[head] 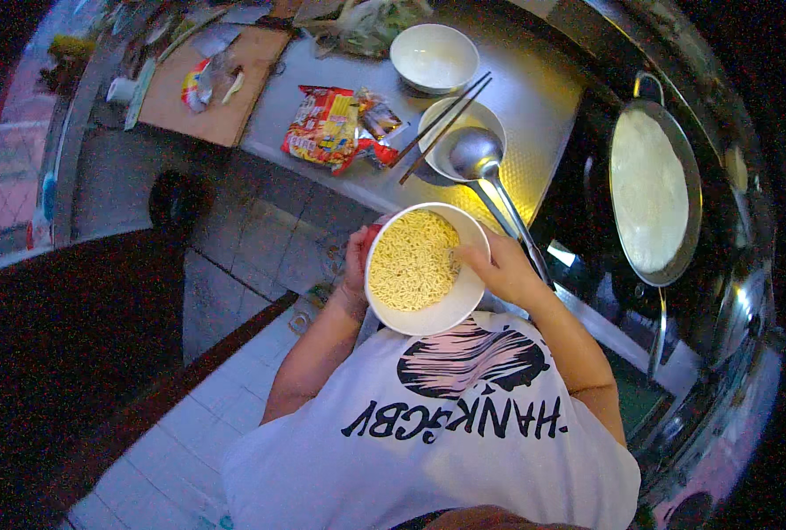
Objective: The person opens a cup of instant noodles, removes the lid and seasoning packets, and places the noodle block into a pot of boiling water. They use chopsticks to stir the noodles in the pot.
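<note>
A white tub [469, 291] holding a dry instant noodle cake [413, 265] is in front of my chest, tilted towards me. My left hand [355, 262] grips its left side, with something red showing beside the fingers. Over the right rim lies my right hand [509, 268]; its slightly blurred fingertips reach inside, beside the noodles. Just beyond the tub, a metal ladle [478, 152] rests in a white bowl [433, 119], its handle running down past my right hand. A pair of dark chopsticks [443, 126] lies across the same bowl's rim.
Behind stands another white bowl [435, 56]. Red-and-yellow noodle packets [320, 126] lie on the metal counter [346, 73]. Left is a wooden cutting board [260, 73] with a torn wrapper [197, 86]. A wok [694, 199] with pale liquid sits right, on the black stove [585, 199].
</note>
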A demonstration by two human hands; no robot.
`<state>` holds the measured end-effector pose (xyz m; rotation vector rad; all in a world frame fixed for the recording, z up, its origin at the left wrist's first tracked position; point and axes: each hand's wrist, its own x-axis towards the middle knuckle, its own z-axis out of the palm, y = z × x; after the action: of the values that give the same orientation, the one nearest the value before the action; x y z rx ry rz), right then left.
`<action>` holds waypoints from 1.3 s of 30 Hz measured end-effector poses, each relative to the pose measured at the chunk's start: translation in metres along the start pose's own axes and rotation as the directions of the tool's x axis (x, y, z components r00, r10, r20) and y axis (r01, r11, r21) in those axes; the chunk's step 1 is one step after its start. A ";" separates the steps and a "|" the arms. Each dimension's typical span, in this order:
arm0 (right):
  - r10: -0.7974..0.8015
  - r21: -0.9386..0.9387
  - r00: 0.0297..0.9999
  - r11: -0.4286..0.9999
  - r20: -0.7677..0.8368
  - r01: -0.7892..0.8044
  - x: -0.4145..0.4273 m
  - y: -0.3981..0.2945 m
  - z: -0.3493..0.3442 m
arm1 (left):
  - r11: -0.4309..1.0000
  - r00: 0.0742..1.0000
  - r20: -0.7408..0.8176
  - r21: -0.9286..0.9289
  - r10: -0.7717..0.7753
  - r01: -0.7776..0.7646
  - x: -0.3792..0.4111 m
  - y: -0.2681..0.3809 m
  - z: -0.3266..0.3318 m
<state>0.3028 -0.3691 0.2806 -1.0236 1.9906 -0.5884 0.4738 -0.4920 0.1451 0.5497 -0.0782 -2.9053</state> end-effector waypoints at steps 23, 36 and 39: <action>0.561 0.341 0.392 0.794 -0.729 -0.503 -0.007 0.041 0.059 | -0.427 0.551 0.045 0.685 0.833 0.590 0.082 0.481 -0.102; 0.608 0.581 -0.026 0.745 -0.794 -0.329 -0.111 0.174 0.013 | -0.497 0.427 0.412 0.861 0.805 0.106 0.013 0.377 0.041; 0.603 0.603 -0.150 0.677 -0.783 -0.422 -0.128 0.248 -0.021 | -0.485 0.569 0.468 0.864 0.676 -0.136 0.020 0.296 0.070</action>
<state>0.2187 -0.1227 0.1772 0.7815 3.1345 -1.0590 0.4801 -0.7850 0.2283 0.8423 -2.1118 -0.9728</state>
